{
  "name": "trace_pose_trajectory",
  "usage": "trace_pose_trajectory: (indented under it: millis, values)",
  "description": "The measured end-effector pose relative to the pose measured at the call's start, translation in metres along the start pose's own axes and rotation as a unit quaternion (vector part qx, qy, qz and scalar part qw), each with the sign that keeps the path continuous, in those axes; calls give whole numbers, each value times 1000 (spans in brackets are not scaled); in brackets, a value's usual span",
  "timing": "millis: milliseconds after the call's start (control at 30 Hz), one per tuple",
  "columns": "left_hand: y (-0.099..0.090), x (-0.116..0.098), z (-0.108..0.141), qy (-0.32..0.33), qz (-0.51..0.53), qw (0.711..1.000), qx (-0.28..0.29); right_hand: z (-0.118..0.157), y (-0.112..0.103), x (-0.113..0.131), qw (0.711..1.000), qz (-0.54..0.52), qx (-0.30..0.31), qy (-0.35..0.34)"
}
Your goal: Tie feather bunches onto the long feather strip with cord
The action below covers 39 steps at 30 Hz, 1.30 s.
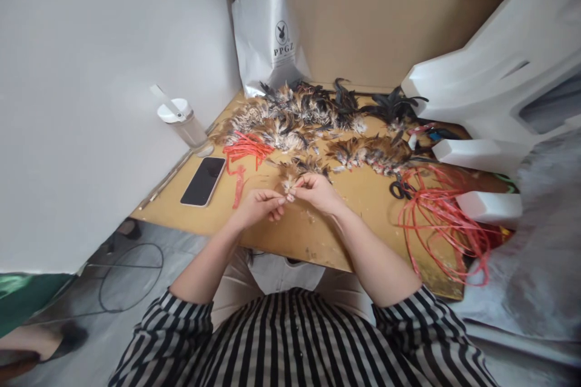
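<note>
My left hand (259,205) and my right hand (318,193) meet above the table's near part, fingertips pinched close together. Between them is a small tuft of brown and white feathers (287,181), its pale base at my fingers. The right thumb and forefinger close on it. My left thumb and forefinger pinch at the same base, but what exactly they grip is too small to make out. Just behind my hands lies a brown feather bunch (311,164). A bundle of short red plastic strips (247,149) lies to the left, with loose red strips (238,186) nearer me.
Feather piles (299,106) spread across the back of the table (281,239), with another feather row (372,154) at right. Black scissors (400,187) lie beside tangled red strips (436,211). A phone (203,181), a lidded cup (184,124) and a silver bag (267,36) stand leftward.
</note>
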<state>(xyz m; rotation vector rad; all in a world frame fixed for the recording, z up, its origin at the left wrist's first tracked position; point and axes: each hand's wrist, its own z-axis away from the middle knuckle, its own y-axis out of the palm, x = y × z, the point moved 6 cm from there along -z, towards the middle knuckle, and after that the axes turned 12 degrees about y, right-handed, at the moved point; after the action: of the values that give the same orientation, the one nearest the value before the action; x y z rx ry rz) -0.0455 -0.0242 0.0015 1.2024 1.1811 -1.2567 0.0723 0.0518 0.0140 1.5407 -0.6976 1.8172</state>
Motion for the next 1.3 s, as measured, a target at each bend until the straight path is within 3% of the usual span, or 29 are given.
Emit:
trace_pose_trajectory:
  millis: [167, 333, 433, 533, 667, 733, 833, 933, 1067, 1300]
  values:
    - [-6, -4, 2, 41, 11, 997, -60, -2, 1, -6, 996, -84, -22, 37]
    - [11, 0, 7, 39, 39, 997, -60, -3, 6, -11, 962, -256, -27, 94]
    - [24, 3, 8, 49, 40, 995, -73, -1, 12, -12, 949, -296, -31, 105]
    - [33, 2, 7, 84, -6, 993, -85, 0, 10, -14, 958, -259, -85, 86]
    - [31, -17, 11, 192, -128, 967, -109, 3, -1, -5, 976, -97, -192, -16]
    - [24, -30, 18, 256, -172, 940, -147, 2, -3, -2, 979, -45, -194, -41]
    - [14, -43, 26, 309, -166, 918, -182, 0, -2, -4, 984, -42, -170, -16]
    - [9, -37, 22, 286, -87, 941, -158, -3, 3, -10, 987, -72, -142, 24]
    - [2, -15, 12, 198, 64, 968, -142, -6, 9, -22, 985, -116, -120, 53]
    - [-9, 4, 2, 97, 97, 983, -121, -7, 18, -30, 984, -116, -52, 125]
